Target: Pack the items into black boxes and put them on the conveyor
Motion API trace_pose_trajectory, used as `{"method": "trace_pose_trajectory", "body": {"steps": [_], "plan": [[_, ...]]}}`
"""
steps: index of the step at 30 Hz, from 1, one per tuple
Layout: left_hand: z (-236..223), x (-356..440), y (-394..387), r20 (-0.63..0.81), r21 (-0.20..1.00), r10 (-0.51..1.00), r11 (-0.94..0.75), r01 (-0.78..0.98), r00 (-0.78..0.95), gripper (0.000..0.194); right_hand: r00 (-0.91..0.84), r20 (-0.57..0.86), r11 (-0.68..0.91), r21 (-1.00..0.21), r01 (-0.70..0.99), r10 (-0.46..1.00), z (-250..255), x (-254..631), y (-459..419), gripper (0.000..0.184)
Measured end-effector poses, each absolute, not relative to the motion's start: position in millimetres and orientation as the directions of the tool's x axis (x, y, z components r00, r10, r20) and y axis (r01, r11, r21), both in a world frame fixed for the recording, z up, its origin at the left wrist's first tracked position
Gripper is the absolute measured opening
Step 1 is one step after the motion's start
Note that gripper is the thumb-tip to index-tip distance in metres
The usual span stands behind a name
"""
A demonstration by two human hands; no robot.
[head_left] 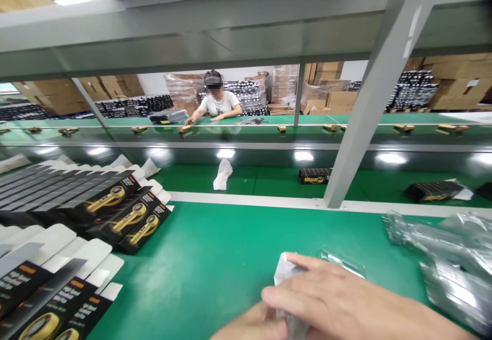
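Low in the view, my left hand (249, 324) is closed around a whitish, wrapped-looking item (286, 271), and its exact kind is hidden by my fingers. My right hand (326, 296) lies over the same item from the right, fingers bent and pressed against it. Just beyond the right hand's knuckles, a clear plastic tray (344, 264) rests on the green table (207, 248). Part of that tray is covered by the hand.
Black boxes (111, 202) with open white flaps fill the left side. Clear plastic trays (453, 258) are heaped at right. A slanted grey post (369, 104) rises ahead. Beyond it, a belt (253, 176) carries a white wrapped item (223, 173) and boxes. A person (219, 102) works opposite.
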State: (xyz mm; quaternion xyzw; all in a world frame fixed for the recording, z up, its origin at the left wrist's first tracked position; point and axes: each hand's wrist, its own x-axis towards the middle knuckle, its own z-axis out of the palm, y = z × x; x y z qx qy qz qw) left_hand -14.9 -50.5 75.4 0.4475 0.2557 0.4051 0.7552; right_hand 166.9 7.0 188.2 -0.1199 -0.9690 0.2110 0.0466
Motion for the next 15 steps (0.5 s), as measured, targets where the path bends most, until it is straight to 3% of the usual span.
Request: {"method": "trace_pose_trajectory", "body": {"steps": [6, 10, 13, 15], "plan": [[55, -2, -49, -0.157, 0.884, 0.871, 0.334, -0.326, 0.466, 0.034, -0.992, 0.04, 0.829, -0.554, 0.08, 0.122, 191, 165, 6, 0.049], [42, 5, -53, -0.208, 0.854, 0.915, 0.342, -0.392, 0.347, 0.033, -0.979, 0.045, 0.817, -0.56, 0.141, 0.2, 178, 175, 7, 0.044], [38, 7, -52, -0.232, 0.803, 0.936, 0.337, -0.491, 0.263, 0.049, -0.83, 0.247, 0.759, -0.587, 0.283, 0.5, 144, 190, 7, 0.042], [38, 7, -49, -0.256, 0.737, 0.933, 0.357, -0.575, 0.252, 0.058, -0.509, 0.348, 0.58, -0.697, 0.422, 0.788, 113, 196, 6, 0.038]]}}
